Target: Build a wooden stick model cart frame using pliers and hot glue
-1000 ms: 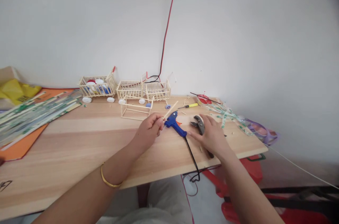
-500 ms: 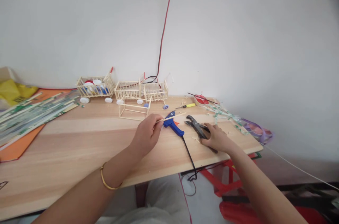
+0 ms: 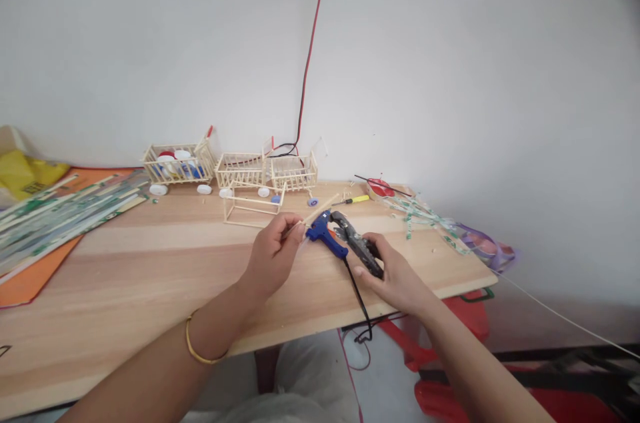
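Between thumb and fingers, my left hand [image 3: 276,253] pinches a thin wooden stick [image 3: 323,207] that slants up to the right. My right hand [image 3: 395,275] is wrapped round the handles of black pliers [image 3: 357,243], whose jaws point toward the stick. A blue glue gun [image 3: 325,234] lies on the table [image 3: 190,276] between my hands, its black cord running to the front edge. Behind my left hand stands an open stick frame [image 3: 253,209]. The rear part of the stick is hidden in my fingers.
Along the wall stand wheeled stick carts, one [image 3: 177,166] loaded with small bottles. A yellow screwdriver [image 3: 355,199] and a red tape roll [image 3: 381,188] lie at the back. Wrapped sticks [image 3: 90,213] cover an orange sheet on the left; purple ribbon [image 3: 485,246] hangs at the right edge.
My right hand has picked up the pliers from the table and moved them left toward the glue gun. The stick in my left hand now tilts more steeply upward.
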`<state>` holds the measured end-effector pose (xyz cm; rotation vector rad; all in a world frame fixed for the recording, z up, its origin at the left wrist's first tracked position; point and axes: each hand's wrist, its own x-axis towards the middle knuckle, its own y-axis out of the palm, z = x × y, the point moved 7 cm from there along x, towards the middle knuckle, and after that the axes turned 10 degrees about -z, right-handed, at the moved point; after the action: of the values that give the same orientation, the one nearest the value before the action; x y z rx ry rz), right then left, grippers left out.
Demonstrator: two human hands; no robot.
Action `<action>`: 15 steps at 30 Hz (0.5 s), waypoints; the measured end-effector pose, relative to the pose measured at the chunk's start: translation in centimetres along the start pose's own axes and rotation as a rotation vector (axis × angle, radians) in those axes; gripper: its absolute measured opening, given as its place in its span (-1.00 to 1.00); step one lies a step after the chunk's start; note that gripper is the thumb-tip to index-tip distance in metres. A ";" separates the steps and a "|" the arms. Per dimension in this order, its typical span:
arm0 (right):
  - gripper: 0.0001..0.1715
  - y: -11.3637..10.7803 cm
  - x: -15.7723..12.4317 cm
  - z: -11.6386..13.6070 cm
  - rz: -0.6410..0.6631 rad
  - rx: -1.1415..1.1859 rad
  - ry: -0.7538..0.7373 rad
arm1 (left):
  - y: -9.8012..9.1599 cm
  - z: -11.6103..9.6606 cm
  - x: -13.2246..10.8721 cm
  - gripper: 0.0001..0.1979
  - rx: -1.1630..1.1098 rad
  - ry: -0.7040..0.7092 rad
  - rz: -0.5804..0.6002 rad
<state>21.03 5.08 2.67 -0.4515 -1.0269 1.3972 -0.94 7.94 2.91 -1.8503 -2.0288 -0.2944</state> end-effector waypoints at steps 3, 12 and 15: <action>-0.45 0.7 0.2 1.6 0.012 0.016 -0.029 | 0.3 0.4 0.0 -0.81 -0.098 -0.072 0.028; -0.43 1.4 0.9 3.7 -0.050 -0.057 -0.063 | 0.0 -0.3 -0.3 -0.83 0.033 0.044 0.004; -0.43 1.3 0.7 3.9 -0.098 -0.101 -0.082 | 0.1 -0.4 -0.3 -0.85 0.038 0.063 0.029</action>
<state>17.06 4.85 3.86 -0.4149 -1.1755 1.2888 -0.73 7.50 3.08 -1.8232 -1.9502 -0.3005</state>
